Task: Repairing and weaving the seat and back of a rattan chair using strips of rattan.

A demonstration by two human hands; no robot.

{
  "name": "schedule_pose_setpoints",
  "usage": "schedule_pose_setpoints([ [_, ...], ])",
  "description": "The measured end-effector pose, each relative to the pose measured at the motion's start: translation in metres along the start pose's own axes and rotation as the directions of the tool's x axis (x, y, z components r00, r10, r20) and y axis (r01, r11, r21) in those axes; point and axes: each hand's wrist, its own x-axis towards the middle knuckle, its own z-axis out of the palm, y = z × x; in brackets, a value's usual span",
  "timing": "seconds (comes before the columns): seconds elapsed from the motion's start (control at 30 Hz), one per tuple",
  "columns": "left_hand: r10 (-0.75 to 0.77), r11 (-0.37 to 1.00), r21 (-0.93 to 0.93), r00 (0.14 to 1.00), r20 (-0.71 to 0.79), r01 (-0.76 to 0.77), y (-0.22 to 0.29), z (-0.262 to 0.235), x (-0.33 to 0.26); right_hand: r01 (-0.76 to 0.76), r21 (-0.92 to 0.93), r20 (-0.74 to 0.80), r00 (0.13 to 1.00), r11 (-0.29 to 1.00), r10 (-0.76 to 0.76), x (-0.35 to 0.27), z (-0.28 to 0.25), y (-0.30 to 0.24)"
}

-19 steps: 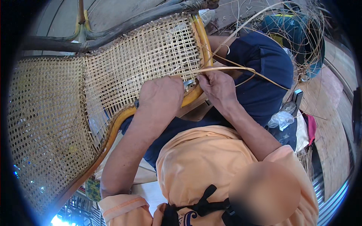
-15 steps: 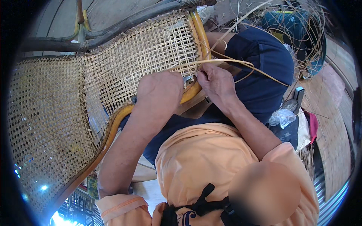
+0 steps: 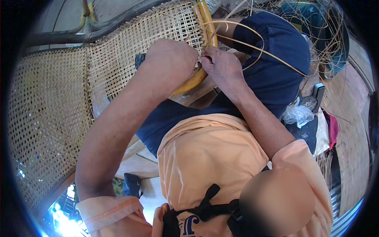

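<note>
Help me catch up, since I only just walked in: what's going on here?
A person works bare-handed at the edge of a woven panel set in a curved yellow-brown frame. The left hand is closed over the panel, and the right hand is drawn into a pinch close beside it; what either grips is hidden. Loose pale strands loop across the dark trousers.

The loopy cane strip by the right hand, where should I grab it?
Probably pinch the cane strip at its rounded bend, coming from the right: it's thin, and that bend bulges rightward over the trousers, apart from the right hand.
</note>
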Motion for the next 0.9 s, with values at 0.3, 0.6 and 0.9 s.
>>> schedule_pose_setpoints([
  [0.3, -0.048, 0.992, -0.109, 0.991, 0.126, 0.062, -0.010, 0.002, 0.000, 0.020, 0.018, -0.009, 1.000, 1.000, -0.020, 0.001, 0.001, 0.005],
  [0.6, -0.070, 0.994, -0.079, 0.997, 0.043, 0.073, -0.011, 0.028, -0.009, -0.020, 0.342, -0.024, 0.999, 0.940, 0.031, -0.018, -0.010, 0.008],
  [0.9, -0.068, 0.989, -0.136, 0.997, -0.023, 0.065, -0.016, 0.043, -0.011, -0.095, 0.295, 0.159, 0.986, 0.951, 0.049, -0.027, -0.023, 0.011],
])
